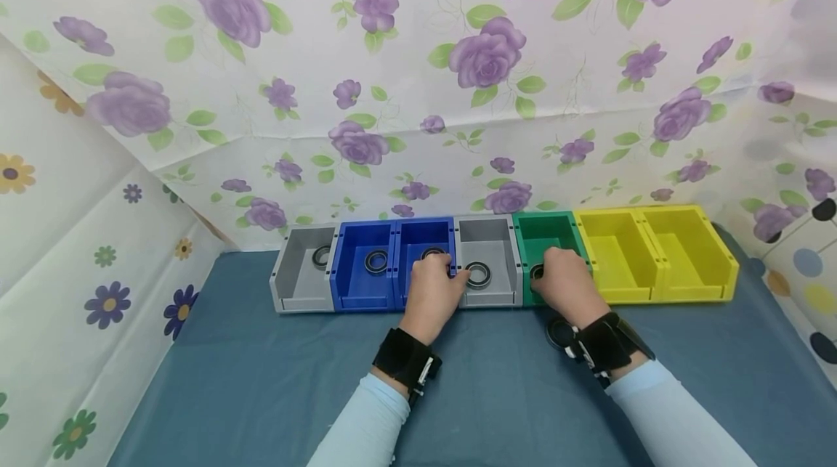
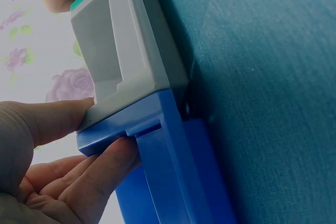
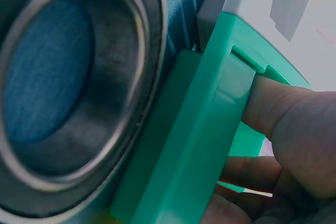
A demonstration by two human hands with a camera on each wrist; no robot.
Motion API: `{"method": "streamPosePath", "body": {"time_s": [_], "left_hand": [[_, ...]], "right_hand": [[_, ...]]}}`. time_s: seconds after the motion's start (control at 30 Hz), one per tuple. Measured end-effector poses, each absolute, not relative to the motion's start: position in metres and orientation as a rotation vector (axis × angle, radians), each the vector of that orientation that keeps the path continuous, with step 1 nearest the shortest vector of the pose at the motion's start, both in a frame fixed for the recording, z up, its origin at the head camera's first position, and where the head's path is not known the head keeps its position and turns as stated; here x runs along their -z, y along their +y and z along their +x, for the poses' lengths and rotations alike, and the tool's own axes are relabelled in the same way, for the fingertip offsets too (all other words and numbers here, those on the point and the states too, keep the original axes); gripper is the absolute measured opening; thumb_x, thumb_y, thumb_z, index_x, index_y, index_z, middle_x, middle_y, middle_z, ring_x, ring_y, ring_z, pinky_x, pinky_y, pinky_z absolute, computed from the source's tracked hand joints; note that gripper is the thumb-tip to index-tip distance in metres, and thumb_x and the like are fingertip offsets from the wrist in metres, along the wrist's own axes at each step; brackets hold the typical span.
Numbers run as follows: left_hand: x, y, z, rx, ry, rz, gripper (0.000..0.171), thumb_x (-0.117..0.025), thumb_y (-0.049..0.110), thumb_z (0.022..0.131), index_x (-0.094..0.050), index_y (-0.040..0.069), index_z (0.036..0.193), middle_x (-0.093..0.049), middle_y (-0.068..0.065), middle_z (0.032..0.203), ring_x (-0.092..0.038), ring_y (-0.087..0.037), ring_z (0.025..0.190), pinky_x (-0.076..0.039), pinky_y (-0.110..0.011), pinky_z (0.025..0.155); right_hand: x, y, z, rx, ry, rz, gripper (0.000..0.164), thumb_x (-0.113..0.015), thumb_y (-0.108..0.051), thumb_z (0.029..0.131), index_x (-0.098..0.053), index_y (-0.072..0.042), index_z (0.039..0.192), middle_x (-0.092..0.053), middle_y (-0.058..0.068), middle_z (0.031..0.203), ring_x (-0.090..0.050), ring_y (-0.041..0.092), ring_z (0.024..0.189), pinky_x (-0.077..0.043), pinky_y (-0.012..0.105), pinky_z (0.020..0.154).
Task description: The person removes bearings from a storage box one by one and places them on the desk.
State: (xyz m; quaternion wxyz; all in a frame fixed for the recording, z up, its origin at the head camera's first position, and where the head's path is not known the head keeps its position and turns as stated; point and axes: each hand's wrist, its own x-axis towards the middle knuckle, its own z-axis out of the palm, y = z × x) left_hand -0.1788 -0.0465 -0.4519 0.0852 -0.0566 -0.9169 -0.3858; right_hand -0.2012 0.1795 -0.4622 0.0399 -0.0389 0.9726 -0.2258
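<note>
My left hand (image 1: 433,291) is at the adjoining walls of a blue bin (image 1: 360,301) and a grey bin (image 1: 490,300). In the left wrist view the thumb lies on the grey side, the fingers inside the blue one, pinching the walls between. A ring bearing (image 1: 434,253) shows partly behind this hand; another bearing (image 1: 487,276) lies in the grey bin. My right hand (image 1: 567,284) reaches into the green bin (image 1: 546,224), its thumb beside a partly hidden bearing (image 1: 536,271). I cannot tell whether it holds that bearing. Below the right wrist is another bearing (image 3: 149,77).
Further left, a blue compartment holds a bearing (image 1: 375,274) and the end grey bin (image 1: 288,300) holds a bearing (image 1: 316,261). Two yellow bins (image 1: 693,296) adjoin the green one. A blue cloth (image 1: 261,380) covers the table; a floral sheet (image 1: 418,89) hangs behind.
</note>
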Motion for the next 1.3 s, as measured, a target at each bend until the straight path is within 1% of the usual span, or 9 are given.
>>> {"method": "streamPosePath", "body": {"time_s": [0.2,0.33,0.57,0.7,0.8,0.97,1.1,1.3], "left_hand": [[0.451,-0.046,-0.178,1.156,-2.733,-0.169,0.016,-0.068,0.022,0.085,-0.059,0.011,0.079,-0.039,0.003,0.059,-0.038,-0.007,0.042,-0.031,-0.024,0.038],[0.451,-0.046,-0.178,1.159,-2.725,-0.181,0.018,-0.068,0.023,0.085,-0.058,0.011,0.077,-0.035,0.003,0.058,-0.037,-0.007,0.042,-0.03,-0.024,0.038],[0.452,-0.048,-0.179,1.152,-2.727,-0.185,0.018,-0.067,0.024,0.086,-0.058,0.011,0.077,-0.037,0.003,0.059,-0.038,-0.007,0.043,-0.031,-0.024,0.038],[0.453,-0.049,-0.178,1.159,-2.732,-0.184,0.02,-0.067,0.024,0.086,-0.057,0.011,0.074,-0.033,0.003,0.06,-0.036,-0.008,0.043,-0.03,-0.025,0.038],[0.454,-0.048,-0.178,1.159,-2.732,-0.182,0.02,-0.067,0.023,0.086,-0.056,0.01,0.074,-0.033,0.003,0.06,-0.035,-0.008,0.043,-0.029,-0.025,0.039],[0.453,-0.048,-0.178,1.154,-2.734,-0.177,0.018,-0.067,0.025,0.086,-0.059,0.011,0.078,-0.04,0.002,0.062,-0.039,-0.008,0.045,-0.031,-0.024,0.039],[0.453,-0.047,-0.177,1.165,-2.74,-0.174,0.019,-0.067,0.026,0.086,-0.06,0.011,0.079,-0.042,0.002,0.062,-0.04,-0.007,0.045,-0.032,-0.024,0.039],[0.452,-0.047,-0.178,1.17,-2.729,-0.18,0.018,-0.067,0.023,0.086,-0.058,0.011,0.076,-0.036,0.004,0.059,-0.038,-0.008,0.042,-0.031,-0.025,0.038]], "right_hand": [[0.463,0.182,-0.199,0.711,3.006,-0.143,0.023,-0.068,-0.016,0.078,-0.048,-0.008,0.069,-0.042,0.005,0.061,-0.045,0.018,0.052,-0.039,0.029,0.046],[0.457,0.181,-0.196,0.725,3.012,-0.15,0.024,-0.071,-0.019,0.078,-0.05,-0.008,0.071,-0.045,0.006,0.063,-0.046,0.018,0.055,-0.039,0.03,0.048],[0.453,0.182,-0.191,0.762,3.089,-0.213,0.025,-0.074,-0.021,0.075,-0.053,-0.009,0.07,-0.043,0.003,0.06,-0.043,0.018,0.055,-0.037,0.031,0.048],[0.451,0.183,-0.189,0.779,3.129,-0.243,0.026,-0.074,-0.024,0.075,-0.054,-0.009,0.069,-0.042,0.002,0.059,-0.043,0.018,0.055,-0.036,0.031,0.048],[0.448,0.183,-0.187,0.793,3.15,-0.26,0.025,-0.074,-0.025,0.076,-0.057,-0.007,0.073,-0.046,0.001,0.061,-0.045,0.018,0.057,-0.038,0.031,0.049],[0.44,0.184,-0.183,0.828,3.174,-0.282,0.024,-0.074,-0.026,0.077,-0.06,-0.006,0.079,-0.051,0.001,0.065,-0.048,0.018,0.061,-0.041,0.03,0.052],[0.435,0.186,-0.178,0.848,3.212,-0.305,0.027,-0.074,-0.027,0.077,-0.063,-0.004,0.086,-0.055,0.003,0.072,-0.052,0.018,0.065,-0.045,0.031,0.055],[0.426,0.186,-0.17,0.845,3.258,-0.333,0.035,-0.075,-0.029,0.077,-0.064,-0.002,0.097,-0.058,0.008,0.08,-0.054,0.019,0.071,-0.048,0.032,0.058]]}}
